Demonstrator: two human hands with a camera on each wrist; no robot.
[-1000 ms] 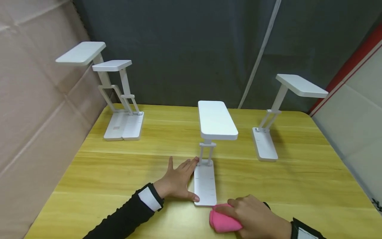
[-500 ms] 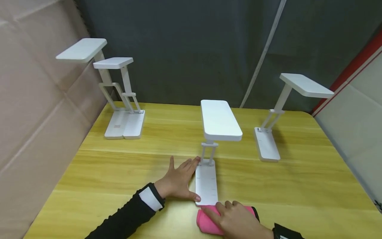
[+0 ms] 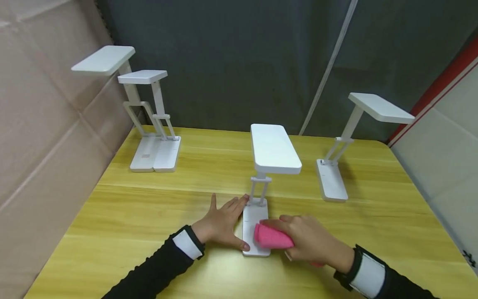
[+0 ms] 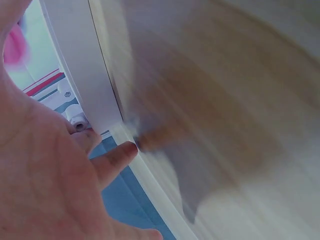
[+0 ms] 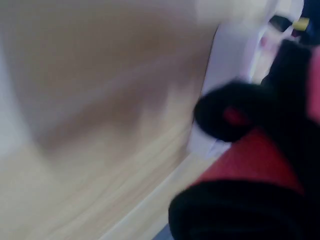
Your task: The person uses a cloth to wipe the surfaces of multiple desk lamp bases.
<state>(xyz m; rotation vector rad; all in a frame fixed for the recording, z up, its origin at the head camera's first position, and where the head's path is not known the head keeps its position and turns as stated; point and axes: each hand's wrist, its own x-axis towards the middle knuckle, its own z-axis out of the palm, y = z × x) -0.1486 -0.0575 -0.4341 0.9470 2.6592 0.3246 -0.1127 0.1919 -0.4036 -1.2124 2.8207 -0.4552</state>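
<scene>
A white folding desk lamp [image 3: 276, 148] stands upright at the middle front of the table. My left hand [image 3: 221, 226] is spread along the left side of its base [image 3: 249, 232], thumb at the front corner and fingers by the hinge end. In the left wrist view that hand [image 4: 55, 175] lies against the base's edge [image 4: 80, 60]. My right hand [image 3: 313, 238] grips a folded pink cloth [image 3: 274, 237] over the front right part of the base. The right wrist view shows the cloth's red-pink face and black edging [image 5: 235, 210] close up, hiding the fingers.
Two more white lamps [image 3: 104, 60] [image 3: 143, 77] stand side by side at the back left. Another lamp [image 3: 381, 108] is at the right. All rest on the wood-grain table [image 3: 209, 166], which meets a dark curtain [image 3: 224, 62] behind.
My right hand has moved the pink cloth from the front edge of the base up over it, after sliding left along that edge earlier. The left hand keeps its place.
</scene>
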